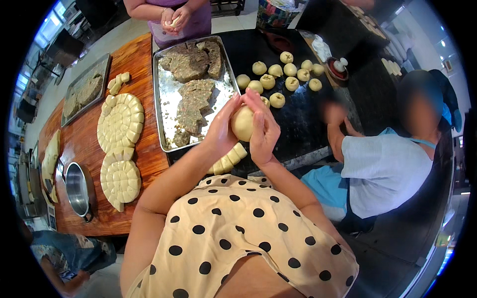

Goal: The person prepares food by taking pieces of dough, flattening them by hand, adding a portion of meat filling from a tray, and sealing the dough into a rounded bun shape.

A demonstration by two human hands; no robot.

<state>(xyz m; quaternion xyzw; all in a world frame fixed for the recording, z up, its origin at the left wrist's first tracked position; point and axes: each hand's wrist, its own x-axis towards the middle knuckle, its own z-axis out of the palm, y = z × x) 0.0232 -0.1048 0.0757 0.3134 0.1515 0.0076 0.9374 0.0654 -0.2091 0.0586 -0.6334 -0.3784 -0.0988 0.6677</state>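
Pale cream dough, rounded and smooth, made up the ball (243,123) held between the person's two bare hands, in front of the chest and above the near part of the black tabletop (310,119). Its visible face was plump and softly lit, with an even, matte skin; the sides were hidden by the palms. The left hand (221,124) cupped it from the left, fingers stretched forward and close together. The right hand (265,133) curved round the other side, its fingers also close together and its thumb lying along the ball. Beyond the dough, the fingertips of both hands came together; whether they actually touched could not be told.

Just below the wrists lay a row of cut dough pieces (231,159), partly covered by the left forearm. Ahead sat a group of similar balls (277,101), several with puckered, gathered tops. To the left stood a metal tray (158,102) bearing slabs of speckled brown filling (195,102). Farther left, on a reddish wooden tabletop (74,144), were two coils of cut dough (120,124) and a round steel pan (78,188). Across the table, a co-worker's hands (175,20) held a small pale piece.
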